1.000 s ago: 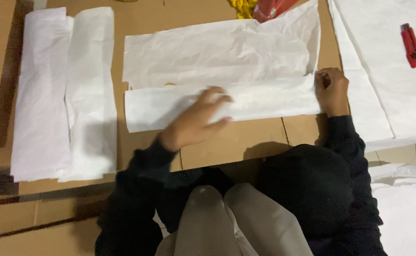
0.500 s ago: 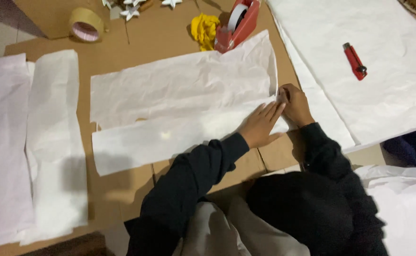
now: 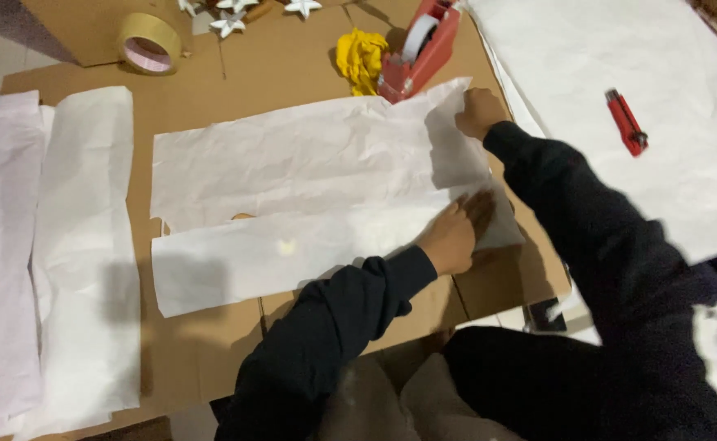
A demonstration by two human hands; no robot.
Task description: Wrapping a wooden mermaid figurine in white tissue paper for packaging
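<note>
While left hand [image 3: 455,237] fingers lie flat on white paper [image 3: 293,175] | right hand [image 3: 479,112] fingers pinch its corner

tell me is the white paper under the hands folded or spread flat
Folded: the white paper sheet has its near strip doubled over lengthwise, pressed by the left hand.

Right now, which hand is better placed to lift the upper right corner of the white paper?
Right hand: it already rests on the white paper's upper right corner. The left hand presses the lower folded edge.
</note>
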